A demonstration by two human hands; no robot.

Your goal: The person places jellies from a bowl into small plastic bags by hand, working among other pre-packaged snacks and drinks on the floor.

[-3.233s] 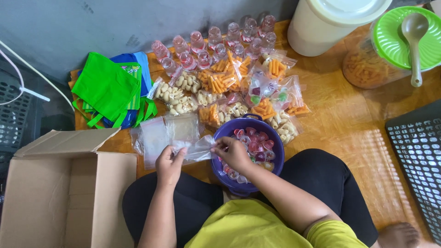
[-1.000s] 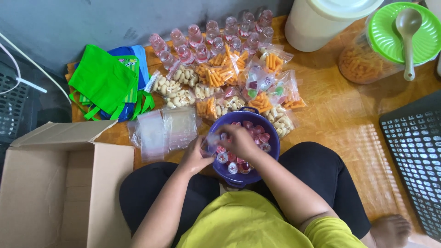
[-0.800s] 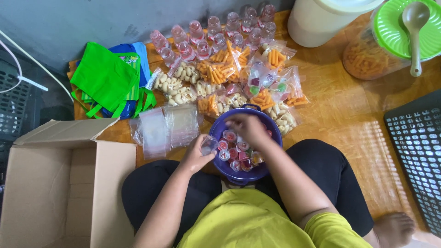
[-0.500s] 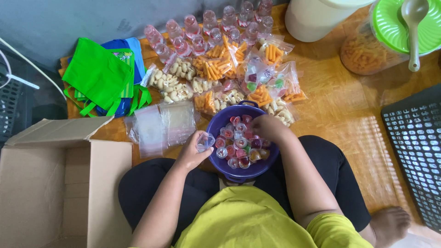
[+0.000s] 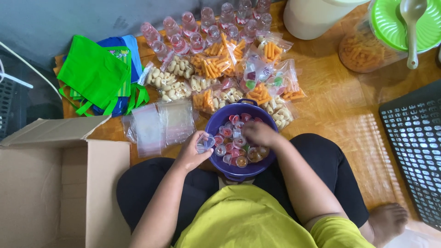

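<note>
I sit on a wooden floor [image 5: 340, 115] by a grey wall. My left hand [image 5: 192, 154] pinches a small clear bag [image 5: 205, 141] at the purple bowl's [image 5: 216, 121] rim. My right hand [image 5: 259, 133] reaches into the jelly cups [image 5: 232, 148], fingers curled; what they grip I cannot tell. Snack packets [image 5: 229, 73] lie beyond, a cardboard box [image 5: 50, 183] left.

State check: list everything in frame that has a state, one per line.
Left hand: holding a small clear bag, mouth open
Right hand: reaching into purple bowl
Cardboard box: flaps open
Green-lidded jar: closed, spoon lying on lid
</note>
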